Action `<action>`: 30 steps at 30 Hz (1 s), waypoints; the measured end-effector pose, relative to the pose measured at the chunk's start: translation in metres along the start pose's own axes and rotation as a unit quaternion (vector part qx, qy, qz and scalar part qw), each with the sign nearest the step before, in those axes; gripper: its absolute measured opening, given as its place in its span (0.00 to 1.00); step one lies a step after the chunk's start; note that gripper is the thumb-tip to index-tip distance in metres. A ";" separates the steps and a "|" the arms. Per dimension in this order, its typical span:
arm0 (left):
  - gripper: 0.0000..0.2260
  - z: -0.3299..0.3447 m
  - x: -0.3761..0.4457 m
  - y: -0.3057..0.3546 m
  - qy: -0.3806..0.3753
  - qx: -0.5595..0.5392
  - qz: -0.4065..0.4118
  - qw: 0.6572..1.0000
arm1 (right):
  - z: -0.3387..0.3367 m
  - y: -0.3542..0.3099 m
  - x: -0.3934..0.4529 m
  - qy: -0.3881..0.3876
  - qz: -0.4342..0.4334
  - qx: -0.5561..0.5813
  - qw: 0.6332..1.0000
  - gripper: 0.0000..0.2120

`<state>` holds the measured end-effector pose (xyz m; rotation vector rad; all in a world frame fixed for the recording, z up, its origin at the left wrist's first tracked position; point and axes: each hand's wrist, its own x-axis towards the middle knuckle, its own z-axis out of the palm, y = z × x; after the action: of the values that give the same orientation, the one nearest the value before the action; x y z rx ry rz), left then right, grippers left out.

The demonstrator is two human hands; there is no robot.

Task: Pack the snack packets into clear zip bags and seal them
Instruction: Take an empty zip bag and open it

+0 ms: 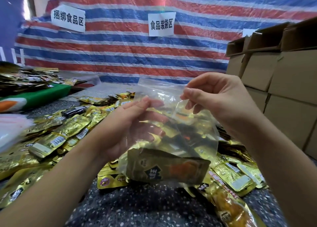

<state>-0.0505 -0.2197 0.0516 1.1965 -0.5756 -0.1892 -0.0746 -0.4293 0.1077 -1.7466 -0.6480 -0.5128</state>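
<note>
Both hands hold one clear zip bag (pixel 171 123): right hand (pixel 221 99) pinches its rim, left hand (pixel 137 123) reaches inside, fingers straight. One snack packet (pixel 168 168) lies inside.

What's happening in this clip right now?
A person holds a clear zip bag up over a table strewn with gold snack packets. The right hand pinches the bag's top edge; the left hand supports it from behind. One packet already sits at the bottom. The bag looks unsealed.
</note>
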 end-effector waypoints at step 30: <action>0.18 -0.021 0.019 -0.011 0.213 0.127 -0.074 0.966 | -0.010 0.121 0.055 -0.234 0.146 -0.487 0.829 0.36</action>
<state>-0.0217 -0.2150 0.0430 1.4784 -0.1329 0.0200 0.0462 -0.4548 0.0574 -2.9512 -0.4388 -0.1736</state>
